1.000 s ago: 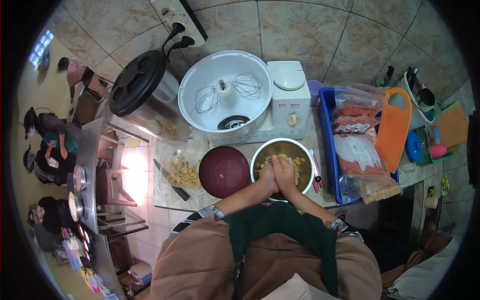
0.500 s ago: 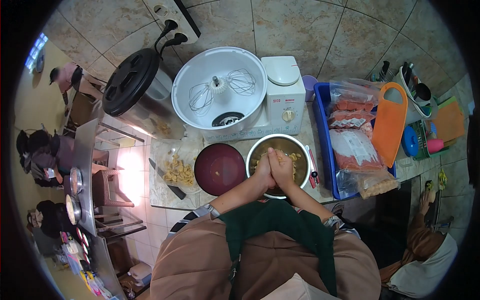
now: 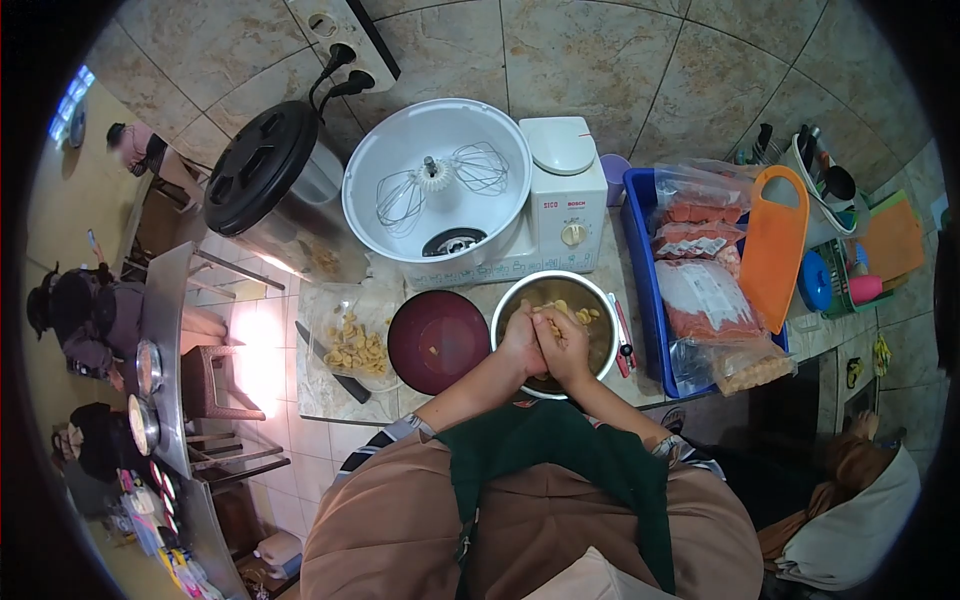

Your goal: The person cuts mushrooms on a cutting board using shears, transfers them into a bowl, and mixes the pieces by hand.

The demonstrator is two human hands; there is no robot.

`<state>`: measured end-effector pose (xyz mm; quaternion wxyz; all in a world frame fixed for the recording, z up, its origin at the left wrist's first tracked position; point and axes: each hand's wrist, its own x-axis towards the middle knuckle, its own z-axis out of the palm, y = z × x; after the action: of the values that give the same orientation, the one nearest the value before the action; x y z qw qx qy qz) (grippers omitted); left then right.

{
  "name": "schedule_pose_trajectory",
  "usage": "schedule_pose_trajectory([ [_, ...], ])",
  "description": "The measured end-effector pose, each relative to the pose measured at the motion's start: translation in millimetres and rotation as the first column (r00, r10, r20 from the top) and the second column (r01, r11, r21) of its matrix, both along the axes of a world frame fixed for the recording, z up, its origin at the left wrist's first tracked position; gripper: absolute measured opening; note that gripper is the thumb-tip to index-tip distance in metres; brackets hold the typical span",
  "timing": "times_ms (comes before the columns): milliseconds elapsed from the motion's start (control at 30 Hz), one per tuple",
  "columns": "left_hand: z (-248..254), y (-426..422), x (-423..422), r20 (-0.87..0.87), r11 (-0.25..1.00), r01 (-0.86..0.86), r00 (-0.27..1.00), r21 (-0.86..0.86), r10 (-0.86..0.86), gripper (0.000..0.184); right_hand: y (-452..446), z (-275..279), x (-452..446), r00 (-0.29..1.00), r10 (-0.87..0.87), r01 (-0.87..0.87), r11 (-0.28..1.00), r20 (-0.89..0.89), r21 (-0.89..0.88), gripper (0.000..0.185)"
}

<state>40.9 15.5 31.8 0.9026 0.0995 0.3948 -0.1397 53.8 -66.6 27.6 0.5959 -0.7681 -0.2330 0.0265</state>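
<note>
My left hand (image 3: 521, 338) and my right hand (image 3: 564, 346) are pressed together, fingers closed, inside a steel bowl (image 3: 502, 368). Small pale-yellow pieces (image 3: 557, 309) show at the fingertips and along the bowl's far side; their kind is unclear. What lies between the palms is mostly hidden. Left of the bowl stands a dark red bowl (image 3: 440, 340) with a small bit at its bottom. Farther left, a clear plastic bag holds more yellow pieces (image 3: 357, 347), beside a knife (image 3: 350, 387). A red-handled tool (image 3: 624, 350) lies right of the steel bowl.
A white mixer (image 3: 572, 205) with a whisk bowl (image 3: 440, 245) stands behind. At left is a black-lidded container (image 3: 262, 165). A blue tray (image 3: 650, 280) with packed meat and an orange cutting board (image 3: 775, 245) is at right. Other people are at both sides.
My hands have shifted slightly, staying pressed together in the steel bowl; more yellow pieces show beyond the fingers. The person at lower right has leaned and drawn an arm down.
</note>
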Motion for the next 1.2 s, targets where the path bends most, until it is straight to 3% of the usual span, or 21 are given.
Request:
schedule_pose_trajectory([
  [67, 4, 1, -1, 0.042, 1.000, -0.006, 0.999, -0.013, 0.007, 0.062, -2, -1, 0, 0.987, -0.023, 0.017, 0.999, 0.162, 0.039, 0.012],
  [200, -7, 7, -1, 0.163, 0.997, -0.007, 0.986, -0.071, 0.018, 0.065, -2, 5, -3, 0.959, -0.001, -0.011, 0.999, 0.284, 0.042, 0.010],
  [300, -14, 8, -1, 0.031, 0.999, -0.034, 0.999, -0.004, 0.035, 0.056, -1, -2, -2, 0.926, -0.024, -0.006, 0.997, 0.376, 0.079, 0.013],
  [367, -20, 7, -3, 0.091, 0.996, 0.029, 0.996, -0.086, -0.021, 0.051, -3, -4, -2, 0.991, 0.055, -0.052, 0.998, 0.122, -0.023, 0.018],
  [400, -25, 6, -4, 0.158, 0.982, 0.095, 0.985, -0.162, -0.069, 0.046, -4, -7, -1, 0.991, 0.055, -0.053, 0.998, 0.122, -0.024, 0.018],
  [433, -43, 5, -3, 0.157, 0.982, 0.094, 0.985, -0.162, -0.068, 0.046, -5, -13, 0, 0.993, 0.093, -0.087, 0.993, 0.076, -0.080, 0.017],
  [467, -69, 3, -1, 0.196, 0.996, 0.074, 0.979, -0.053, -0.062, 0.045, -5, -17, 1, 0.991, 0.128, -0.123, 0.984, 0.029, -0.133, 0.016],
  [500, -84, 2, -1, 0.231, 0.997, 0.050, 0.971, 0.055, -0.061, 0.044, -3, -20, 1, 0.992, 0.128, -0.123, 0.983, 0.024, -0.133, 0.016],
  [667, -81, 0, -1, 0.217, 0.998, 0.059, 0.975, -0.024, -0.052, 0.038, 2, -22, -3, 0.995, 0.085, -0.080, 0.992, -0.048, 0.101, 0.020],
  [900, -64, 2, -3, 0.193, 0.986, 0.063, 0.981, -0.157, -0.032, 0.032, 0, -27, -6, 0.995, 0.076, -0.073, 0.996, -0.062, 0.059, 0.028],
  [1033, -53, 3, -15, 0.204, 0.999, 0.038, 0.979, -0.028, -0.031, 0.033, 0, -28, -6, 0.994, 0.071, -0.062, 0.992, -0.084, 0.106, 0.030],
  [1100, -70, 3, -14, 0.153, 0.997, 0.037, 0.987, 0.070, -0.048, 0.034, -1, -30, -6, 0.992, 0.073, -0.064, 0.994, -0.098, 0.092, 0.030],
  [1200, -143, 7, -12, 0.170, 0.999, 0.048, 0.984, 0.008, -0.049, 0.034, -2, -33, -5, 0.982, 0.089, -0.074, 0.993, -0.164, 0.095, 0.023],
])
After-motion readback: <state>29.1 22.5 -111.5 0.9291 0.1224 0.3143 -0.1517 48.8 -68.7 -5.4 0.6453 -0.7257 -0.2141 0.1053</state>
